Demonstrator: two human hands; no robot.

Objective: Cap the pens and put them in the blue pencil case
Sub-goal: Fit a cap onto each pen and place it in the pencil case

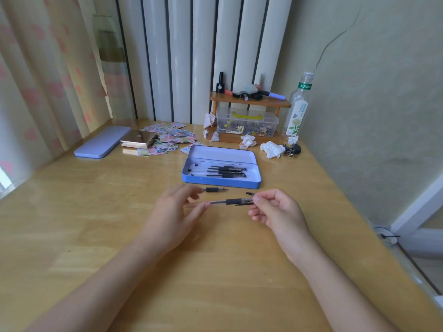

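Both hands pinch one clear pen [230, 202] with black grip: left hand [172, 212] at barrel end, right hand [278, 212] at capped tip. Blue pencil case [221, 182] lies open.

Soft, even daylight fills the scene, brightest at the left edge, where a pale sheen lies on the surface [60, 200]. Shadows are faint. The wide lens bows the radiator [203, 56] and wall lines. The left hand [172, 212] has slightly blurred fingers; detail is soft throughout.
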